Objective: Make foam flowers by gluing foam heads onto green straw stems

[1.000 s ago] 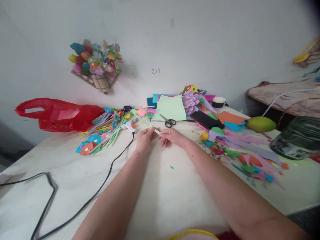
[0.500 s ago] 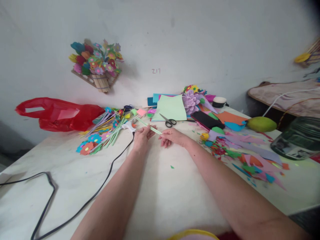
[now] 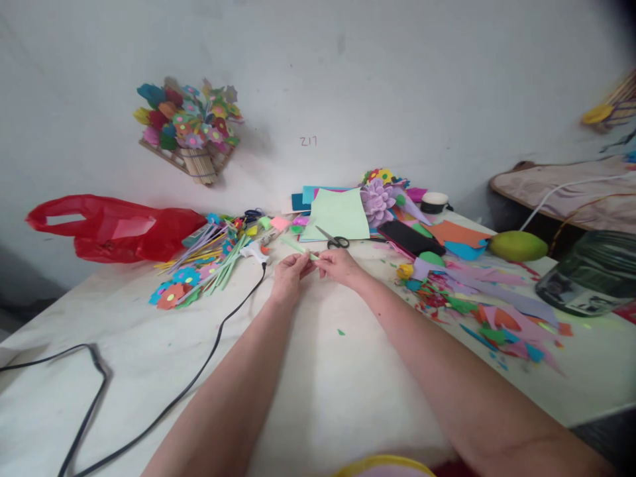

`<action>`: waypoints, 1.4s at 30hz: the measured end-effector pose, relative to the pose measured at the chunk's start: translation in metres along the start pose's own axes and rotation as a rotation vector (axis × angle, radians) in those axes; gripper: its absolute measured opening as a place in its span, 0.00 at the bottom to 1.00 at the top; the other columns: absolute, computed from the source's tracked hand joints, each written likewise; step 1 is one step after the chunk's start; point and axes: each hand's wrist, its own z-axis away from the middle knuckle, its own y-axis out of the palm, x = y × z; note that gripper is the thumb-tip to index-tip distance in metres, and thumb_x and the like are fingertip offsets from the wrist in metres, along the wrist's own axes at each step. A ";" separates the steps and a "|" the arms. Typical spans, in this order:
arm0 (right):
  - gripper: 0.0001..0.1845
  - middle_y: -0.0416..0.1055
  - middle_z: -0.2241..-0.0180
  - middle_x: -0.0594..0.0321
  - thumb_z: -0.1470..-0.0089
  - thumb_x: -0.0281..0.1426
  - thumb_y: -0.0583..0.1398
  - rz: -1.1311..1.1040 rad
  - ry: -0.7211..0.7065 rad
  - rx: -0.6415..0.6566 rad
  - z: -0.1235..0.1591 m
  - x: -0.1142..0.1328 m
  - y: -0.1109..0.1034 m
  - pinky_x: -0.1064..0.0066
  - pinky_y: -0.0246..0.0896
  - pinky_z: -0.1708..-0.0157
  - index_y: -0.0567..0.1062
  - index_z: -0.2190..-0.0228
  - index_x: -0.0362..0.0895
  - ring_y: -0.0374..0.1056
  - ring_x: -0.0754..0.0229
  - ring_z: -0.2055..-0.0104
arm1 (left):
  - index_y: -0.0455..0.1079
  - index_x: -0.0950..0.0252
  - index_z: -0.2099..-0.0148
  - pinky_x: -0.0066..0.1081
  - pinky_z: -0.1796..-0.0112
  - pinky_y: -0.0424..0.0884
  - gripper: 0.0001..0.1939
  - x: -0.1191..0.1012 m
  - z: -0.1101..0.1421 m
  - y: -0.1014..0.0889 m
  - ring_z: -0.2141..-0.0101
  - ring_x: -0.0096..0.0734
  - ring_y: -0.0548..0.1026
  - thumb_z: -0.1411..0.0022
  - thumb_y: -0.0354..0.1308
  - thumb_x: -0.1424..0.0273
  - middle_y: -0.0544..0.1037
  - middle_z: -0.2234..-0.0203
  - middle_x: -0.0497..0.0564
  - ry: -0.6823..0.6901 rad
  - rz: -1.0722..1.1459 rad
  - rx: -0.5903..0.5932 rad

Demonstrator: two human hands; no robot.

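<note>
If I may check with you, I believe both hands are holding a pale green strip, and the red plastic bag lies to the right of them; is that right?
Not quite: the head view shows the red plastic bag lying to the left of them. The left hand and right hand do both hold a pale green strip.

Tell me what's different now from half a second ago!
The bare left hand and bare right hand have moved closer together; less of the thin pale-green strip shows between them. Both still hold it. The black-handled metal scissors and white gun-shaped tool stayed put.
</note>
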 end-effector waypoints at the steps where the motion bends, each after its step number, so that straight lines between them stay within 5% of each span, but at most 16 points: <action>1: 0.16 0.60 0.88 0.68 0.52 0.28 0.56 0.036 -0.037 -0.013 0.000 -0.001 0.000 0.76 0.51 0.78 0.66 0.89 0.42 0.55 0.69 0.83 | 0.69 0.69 0.75 0.30 0.65 0.68 0.13 0.000 0.000 -0.001 0.75 0.25 0.72 0.57 0.64 0.63 0.73 0.80 0.48 0.002 0.008 -0.005; 10: 0.18 0.59 0.89 0.70 0.51 0.28 0.55 0.104 -0.098 0.004 0.002 -0.004 0.001 0.77 0.48 0.80 0.64 0.89 0.41 0.53 0.70 0.84 | 0.68 0.70 0.74 0.32 0.65 0.69 0.13 -0.003 0.000 -0.001 0.73 0.29 0.74 0.56 0.64 0.64 0.77 0.75 0.53 -0.003 0.040 -0.010; 19: 0.15 0.63 0.89 0.69 0.50 0.29 0.54 -0.079 0.087 0.133 0.007 0.003 -0.002 0.80 0.46 0.89 0.64 0.86 0.41 0.55 0.71 0.89 | 0.68 0.70 0.72 0.33 0.62 0.70 0.10 -0.002 -0.003 -0.006 0.67 0.34 0.76 0.52 0.62 0.67 0.78 0.69 0.56 0.001 0.113 -0.011; 30: 0.10 0.66 0.88 0.67 0.49 0.29 0.56 -0.206 0.296 0.281 0.007 0.007 -0.009 0.81 0.48 0.90 0.69 0.80 0.39 0.60 0.70 0.89 | 0.65 0.69 0.65 0.35 0.63 0.72 0.05 -0.007 -0.003 -0.005 0.67 0.35 0.77 0.43 0.53 0.71 0.77 0.72 0.56 -0.054 0.189 -0.126; 42: 0.10 0.67 0.88 0.67 0.48 0.30 0.56 -0.240 0.349 0.349 0.010 0.007 -0.008 0.81 0.49 0.89 0.68 0.79 0.39 0.60 0.70 0.90 | 0.64 0.67 0.65 0.36 0.66 0.73 0.07 -0.009 -0.003 -0.003 0.71 0.35 0.77 0.41 0.48 0.69 0.76 0.78 0.52 -0.073 0.183 -0.216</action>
